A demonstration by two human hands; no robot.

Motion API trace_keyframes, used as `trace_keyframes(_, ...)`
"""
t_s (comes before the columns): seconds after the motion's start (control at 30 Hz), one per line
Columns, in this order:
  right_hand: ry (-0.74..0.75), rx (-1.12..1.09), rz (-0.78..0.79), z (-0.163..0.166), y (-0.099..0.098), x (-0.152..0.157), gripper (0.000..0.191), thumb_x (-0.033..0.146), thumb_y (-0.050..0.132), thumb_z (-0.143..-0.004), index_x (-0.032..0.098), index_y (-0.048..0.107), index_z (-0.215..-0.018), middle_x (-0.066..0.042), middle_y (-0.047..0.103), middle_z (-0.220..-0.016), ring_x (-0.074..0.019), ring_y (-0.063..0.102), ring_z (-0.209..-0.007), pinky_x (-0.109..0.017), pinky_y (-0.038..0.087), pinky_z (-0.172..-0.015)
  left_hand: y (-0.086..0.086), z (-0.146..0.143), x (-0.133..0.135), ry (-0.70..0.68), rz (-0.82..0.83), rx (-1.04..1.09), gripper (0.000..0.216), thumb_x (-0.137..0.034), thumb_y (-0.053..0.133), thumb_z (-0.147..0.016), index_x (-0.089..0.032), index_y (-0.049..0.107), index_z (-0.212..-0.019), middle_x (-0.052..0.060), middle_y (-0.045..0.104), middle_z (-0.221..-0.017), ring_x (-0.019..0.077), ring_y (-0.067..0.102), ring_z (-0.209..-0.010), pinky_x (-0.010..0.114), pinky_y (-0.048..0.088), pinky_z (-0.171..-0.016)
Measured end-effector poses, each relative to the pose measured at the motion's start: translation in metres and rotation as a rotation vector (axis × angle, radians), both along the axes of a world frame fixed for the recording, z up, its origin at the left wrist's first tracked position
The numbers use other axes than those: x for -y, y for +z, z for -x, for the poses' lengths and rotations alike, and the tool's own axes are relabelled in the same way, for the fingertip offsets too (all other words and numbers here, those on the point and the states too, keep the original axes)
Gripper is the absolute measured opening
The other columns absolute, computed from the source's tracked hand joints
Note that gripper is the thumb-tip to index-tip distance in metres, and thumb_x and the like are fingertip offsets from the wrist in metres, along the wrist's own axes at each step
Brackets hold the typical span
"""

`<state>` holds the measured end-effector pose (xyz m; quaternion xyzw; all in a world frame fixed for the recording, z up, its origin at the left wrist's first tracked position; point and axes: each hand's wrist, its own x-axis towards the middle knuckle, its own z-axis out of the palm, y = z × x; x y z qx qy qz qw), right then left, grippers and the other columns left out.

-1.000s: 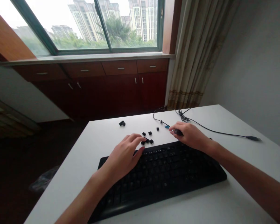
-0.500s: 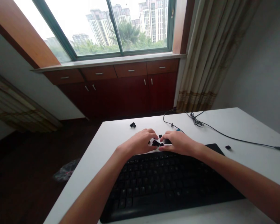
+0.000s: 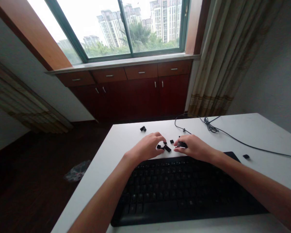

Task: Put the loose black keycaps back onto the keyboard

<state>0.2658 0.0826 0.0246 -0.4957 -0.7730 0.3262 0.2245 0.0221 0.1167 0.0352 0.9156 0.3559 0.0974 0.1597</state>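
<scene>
From here my right hand [image 3: 194,148] pinches a black keycap [image 3: 182,144] — my left hand [image 3: 147,147] curls at the loose keycaps [image 3: 167,148], grip unclear — all lying on the white table [image 3: 269,132] just above the keyboard [image 3: 184,191], within easy reach

White desk [image 3: 102,168], black keyboard [image 3: 184,191], loose keycaps [image 3: 143,128]

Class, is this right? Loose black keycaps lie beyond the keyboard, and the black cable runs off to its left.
No: the head view shows the black cable running off to the right of the black keyboard; the loose black keycaps are as stated.
</scene>
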Motion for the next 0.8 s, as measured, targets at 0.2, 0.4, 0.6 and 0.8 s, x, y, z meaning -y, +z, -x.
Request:
trace_keyframes(0.2,-0.137,-0.353,0.276,-0.014,0.010,-0.005,0.052,0.052,0.057,-0.091,0.009,0.069,-0.118,0.002,0.053,-0.056,-0.0106,0.045,-0.048,-0.023,0.034,-0.045,-0.002,-0.001,0.003,0.022,0.039,0.005,0.030,-0.021,0.066,-0.085,-0.021,0.068,-0.115,0.008,0.069,-0.107,0.0221,0.068,-0.088,0.032,0.052,-0.080)
trace_keyframes(0.4,-0.213,-0.611,0.437,-0.022,0.022,-0.005,0.043,0.043,0.073,-0.082,0.011,0.072,-0.111,-0.012,0.069,-0.092,-0.0080,0.047,-0.057,-0.019,0.031,-0.041,-0.001,0.001,0.006,0.038,0.052,0.034,0.026,-0.025,0.066,-0.087,-0.023,0.070,-0.112,0.008,0.068,-0.113,0.0222,0.068,-0.091,0.031,0.052,-0.080)
trace_keyframes(0.6,-0.221,-0.760,0.527,-0.026,0.024,0.005,0.037,0.039,0.076,-0.082,0.013,0.073,-0.108,-0.015,0.069,-0.108,-0.0084,0.048,-0.062,-0.017,0.034,-0.040,-0.010,-0.002,0.004,0.048,0.065,0.053,0.020,-0.028,0.065,-0.089,-0.023,0.072,-0.108,0.006,0.071,-0.105,0.0197,0.069,-0.083,0.029,0.053,-0.077)
trace_keyframes(0.8,-0.261,-0.883,0.584,-0.028,0.031,0.016,0.032,0.031,0.078,-0.080,0.017,0.075,-0.108,-0.012,0.069,-0.110,-0.0086,0.054,-0.068,-0.015,0.037,-0.042,-0.010,-0.009,0.003,0.041,0.047,0.051,0.019,-0.022,0.061,-0.090,-0.022,0.075,-0.102,0.006,0.073,-0.098,0.0190,0.068,-0.081,0.028,0.052,-0.076)
